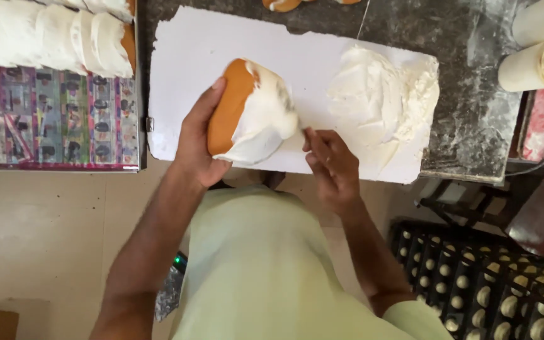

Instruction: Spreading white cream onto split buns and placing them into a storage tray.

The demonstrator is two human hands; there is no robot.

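Overhead, head view, as I read it from my remote seat. Left hand (198, 146) is wrapped around the brown crust side of a bun (247, 113), fingers curled up its left flank and the thumb hidden beneath; the bun is tilted on edge above a white board (184, 56). Its long axis runs from about 1 o'clock at the top to 7 o'clock at the bottom. The cut face, turned toward 3 o'clock, is coated with white cream (266, 119).

Right hand (330, 165) sits at roughly 4 o'clock from the bun, just beside its lower right edge. The fingers are pinched shut on something thin whose tip meets the cream near the bun's right rim; I cannot tell whether it is a blade or a spatula, as only a pale sliver shows. Of the two hands, the left bears the bun outright, while the right only touches its creamed face by way of the tool.

A heap of cream (379, 101) lies on the board at 3 o'clock from the bun, near the right hand and apart from the left.

Surroundings: a row of cream-coated buns (51, 38) on a tray (58, 119) at 10 o'clock; white cylinders (536, 50) at 2 o'clock; a dark crate of eggs (498, 289) at 5 o'clock, on the floor.
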